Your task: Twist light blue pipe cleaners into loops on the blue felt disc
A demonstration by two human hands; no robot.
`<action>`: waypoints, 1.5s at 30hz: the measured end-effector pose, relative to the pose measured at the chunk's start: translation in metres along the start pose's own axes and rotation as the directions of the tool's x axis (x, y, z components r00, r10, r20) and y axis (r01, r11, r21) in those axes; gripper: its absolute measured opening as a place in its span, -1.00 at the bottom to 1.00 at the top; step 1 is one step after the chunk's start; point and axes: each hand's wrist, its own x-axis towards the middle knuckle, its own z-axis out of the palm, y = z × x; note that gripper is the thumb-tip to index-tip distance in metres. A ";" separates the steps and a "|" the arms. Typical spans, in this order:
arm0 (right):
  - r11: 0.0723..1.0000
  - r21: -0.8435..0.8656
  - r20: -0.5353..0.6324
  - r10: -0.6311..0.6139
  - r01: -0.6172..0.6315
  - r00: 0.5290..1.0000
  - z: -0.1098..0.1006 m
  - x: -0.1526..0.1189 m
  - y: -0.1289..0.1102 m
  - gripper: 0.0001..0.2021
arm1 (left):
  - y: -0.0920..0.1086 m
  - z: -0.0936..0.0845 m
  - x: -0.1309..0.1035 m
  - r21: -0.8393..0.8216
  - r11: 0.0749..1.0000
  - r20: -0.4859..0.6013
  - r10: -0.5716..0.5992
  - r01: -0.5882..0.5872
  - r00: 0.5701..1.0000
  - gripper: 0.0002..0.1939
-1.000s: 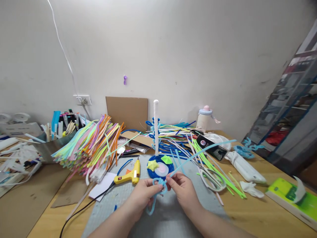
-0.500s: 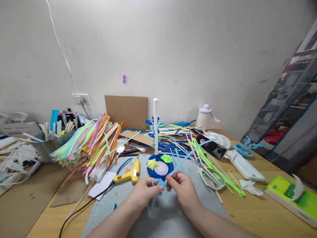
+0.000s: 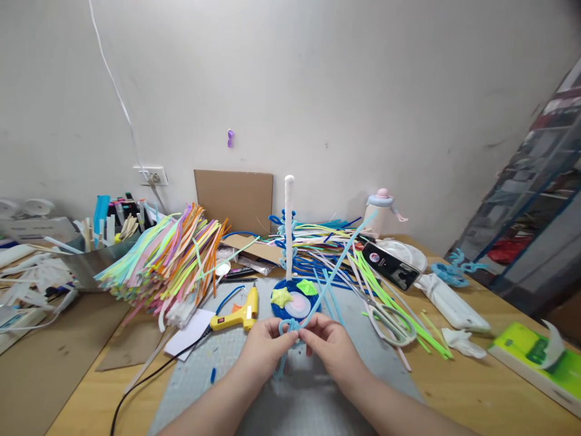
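Observation:
Between my two hands is a light blue pipe cleaner, coiled into small loops at its lower part, with one long straight end slanting up to the right. My left hand pinches the coiled loops between thumb and fingers. At the base of the straight end, my right hand pinches the same pipe cleaner, its fingertips close to the left ones. Just beyond them stands a round dark blue base with a yellow star, a green star and a white upright post.
A yellow glue gun lies on the grey cutting mat at the left. Scissors rest at the right beside green pipe cleaners. A large multicoloured bundle of pipe cleaners, a phone and a bottle stand or lie further back.
The long straight end of the pipe cleaner has swung upward to a steeper slant. My hands have drawn closer together around the loops, and the view has shifted slightly.

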 end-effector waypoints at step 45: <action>0.962 0.224 0.048 0.148 -0.155 0.988 0.001 -0.001 -0.004 -0.71 | 0.010 -0.002 -0.003 -0.021 1.000 -0.140 -0.001 -0.002 0.990 -0.79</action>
